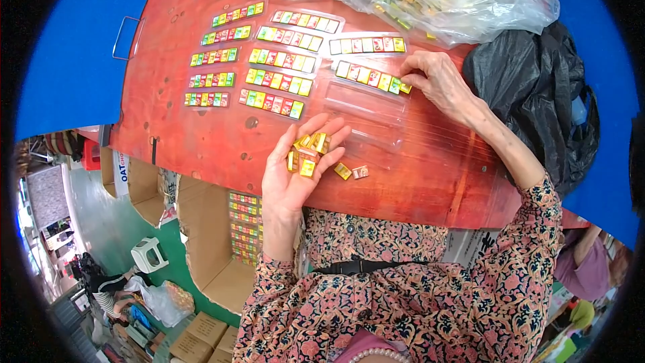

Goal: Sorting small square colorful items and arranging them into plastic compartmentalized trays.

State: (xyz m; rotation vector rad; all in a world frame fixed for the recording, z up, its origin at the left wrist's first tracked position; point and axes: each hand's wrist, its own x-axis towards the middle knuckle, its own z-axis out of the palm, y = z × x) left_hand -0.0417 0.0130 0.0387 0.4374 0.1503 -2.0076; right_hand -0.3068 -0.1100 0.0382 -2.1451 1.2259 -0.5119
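My left hand is palm up and cupped, holding several small yellow wrapped sweets and a reddish one. My right hand pinches a yellow sweet at the right end of a clear plastic tray. A row of yellow, green, red and white sweets lies in that tray. Just below it are clear trays with no sweets in them. Two loose sweets, one yellow and one pale reddish, lie on the red table beside my left fingers.
Filled trays stand in columns on the red table. A clear plastic bag of loose sweets lies at the far side, a black bag at the right. Below the table's left edge, an open carton holds packed trays.
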